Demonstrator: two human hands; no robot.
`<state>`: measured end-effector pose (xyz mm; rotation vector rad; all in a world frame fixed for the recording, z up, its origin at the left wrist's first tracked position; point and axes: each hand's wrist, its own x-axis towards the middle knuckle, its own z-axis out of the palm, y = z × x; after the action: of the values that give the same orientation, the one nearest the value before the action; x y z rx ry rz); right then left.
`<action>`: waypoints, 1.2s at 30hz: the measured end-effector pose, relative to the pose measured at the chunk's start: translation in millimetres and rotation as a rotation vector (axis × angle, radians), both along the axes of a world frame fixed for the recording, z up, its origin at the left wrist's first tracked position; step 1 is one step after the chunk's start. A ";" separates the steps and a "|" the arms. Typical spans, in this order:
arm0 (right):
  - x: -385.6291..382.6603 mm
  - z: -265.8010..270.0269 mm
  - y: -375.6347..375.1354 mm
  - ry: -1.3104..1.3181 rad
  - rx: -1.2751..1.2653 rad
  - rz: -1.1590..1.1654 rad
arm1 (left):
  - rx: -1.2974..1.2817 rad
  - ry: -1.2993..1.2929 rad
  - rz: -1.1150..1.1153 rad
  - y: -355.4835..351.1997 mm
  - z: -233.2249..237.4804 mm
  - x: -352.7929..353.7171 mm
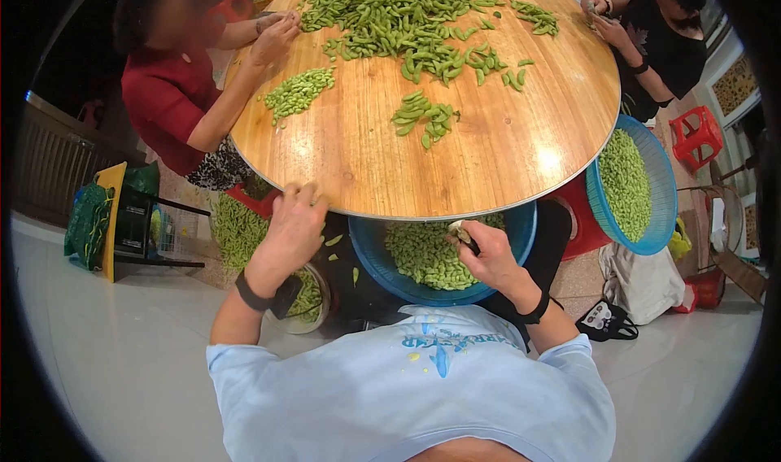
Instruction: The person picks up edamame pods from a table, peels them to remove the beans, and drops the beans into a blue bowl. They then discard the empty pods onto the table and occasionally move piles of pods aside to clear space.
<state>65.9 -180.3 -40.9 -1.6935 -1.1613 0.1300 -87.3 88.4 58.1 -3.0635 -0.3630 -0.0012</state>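
My left hand (pixel 298 218) is at the near edge of the round wooden table (pixel 366 153), back up, with fingers apart and nothing visible in them. Below that wrist stands a pail (pixel 321 315) with green pods or husks inside. My right hand (pixel 492 254) is closed around a small tool (pixel 464 236) with a dark grip and a pale end, its exact kind partly hidden by my fingers. It is over a blue basin (pixel 366 254) on my lap, which holds many shelled green beans (pixel 431 259). A small cluster of edamame pods (pixel 425 119) lies nearest on the tabletop.
A large heap of pods (pixel 399 6) covers the table's far side. A person in red (pixel 167 88) works at the left beside shelled beans (pixel 299 92); another in black (pixel 671 35) sits right. A blue basket (pixel 663 193) of beans and a red stool (pixel 696 137) stand right.
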 end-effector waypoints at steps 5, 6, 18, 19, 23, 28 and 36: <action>-9.3 7.8 12.9 0.042 0.002 0.051 | -0.310 -0.315 -0.448 9.8 -23.4 101.5; -9.5 10.4 12.4 0.047 -0.018 0.052 | -0.285 -0.360 -0.527 11.2 -28.0 120.8; -2.6 8.4 7.2 0.462 0.064 0.016 | -0.282 -0.511 -0.618 -2.2 -53.5 157.6; -1.6 12.3 7.0 0.597 0.101 0.021 | -0.482 -0.533 -0.540 -11.4 -49.1 151.4; 3.3 21.7 12.9 0.821 0.270 0.008 | -1.085 -0.239 -0.083 -48.5 -26.3 117.9; -1.1 20.2 23.0 1.016 0.316 0.030 | -1.717 -0.105 0.045 -66.3 -35.2 94.3; -11.1 17.3 24.2 1.030 0.243 0.155 | -1.657 -0.115 0.082 -71.0 -49.7 83.8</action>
<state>54.8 -156.1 -23.6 -1.0559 -0.4818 0.8161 -3.5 17.4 8.4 -4.6680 -0.7989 0.2490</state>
